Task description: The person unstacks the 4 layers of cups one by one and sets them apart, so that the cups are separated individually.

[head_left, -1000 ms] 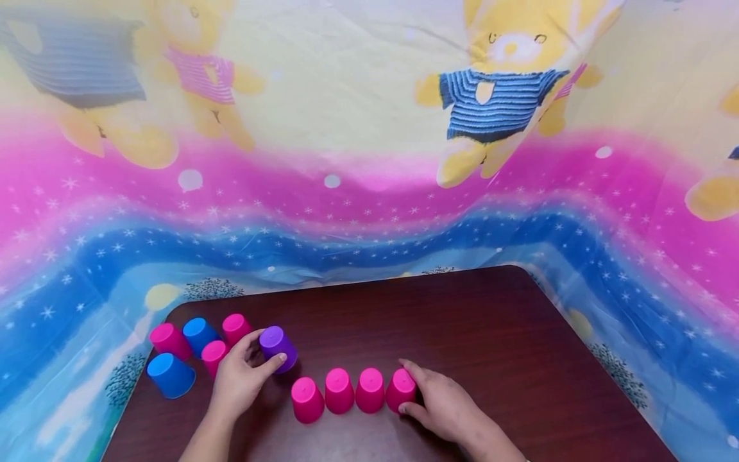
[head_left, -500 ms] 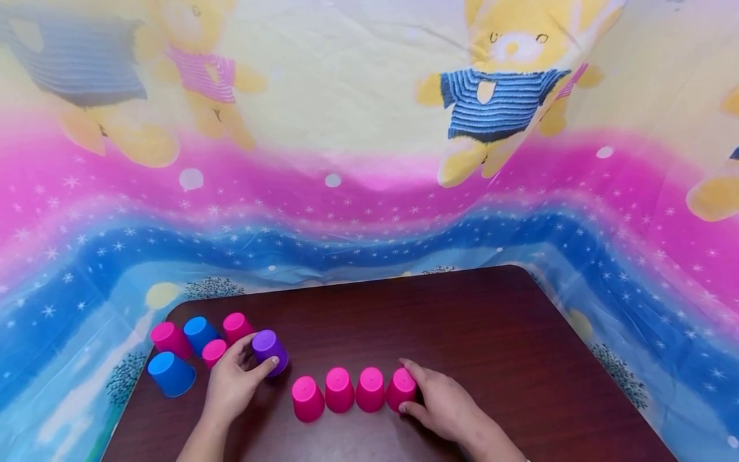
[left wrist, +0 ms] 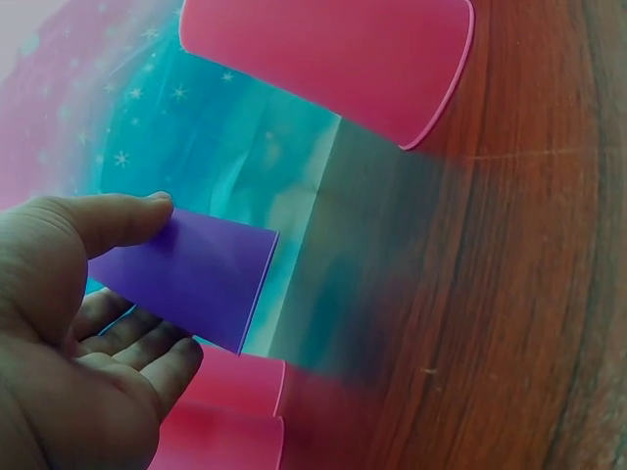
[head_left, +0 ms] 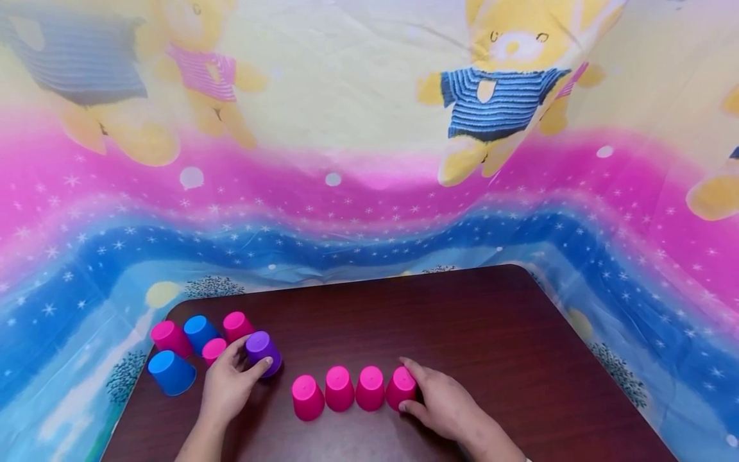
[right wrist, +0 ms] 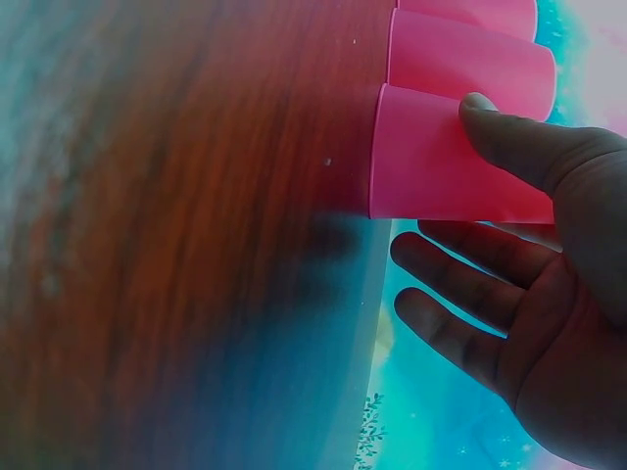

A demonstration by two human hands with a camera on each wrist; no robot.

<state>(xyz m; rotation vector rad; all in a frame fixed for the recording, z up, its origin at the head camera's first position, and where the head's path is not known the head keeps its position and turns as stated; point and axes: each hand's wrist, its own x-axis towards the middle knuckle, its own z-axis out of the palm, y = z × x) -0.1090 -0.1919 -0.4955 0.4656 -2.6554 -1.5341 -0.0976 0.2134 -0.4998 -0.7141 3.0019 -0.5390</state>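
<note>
A purple cup (head_left: 262, 350), upside down and slightly tilted, is held by my left hand (head_left: 226, 385), thumb on one side and fingers on the other. In the left wrist view, that purple cup (left wrist: 201, 274) has its rim a little off the tabletop. My right hand (head_left: 443, 401) grips the rightmost pink cup (head_left: 401, 390) of a row, thumb on its near side. The right wrist view has this pink cup (right wrist: 441, 157) standing rim-down on the table, its neighbours lined up behind. Another pink cup (head_left: 308, 401) forms the row's left end.
Left of my left hand stand upside-down cups: a near blue cup (head_left: 171, 373), a far blue cup (head_left: 199, 333) and several pink ones, one pink cup (head_left: 213, 350) partly behind the hand. The dark wooden table (head_left: 491, 327) meets a printed cloth backdrop (head_left: 369, 244).
My left hand has carried the purple cup leftward and slightly nearer, toward the left group and away from the pink row. My right hand stays on its pink cup.
</note>
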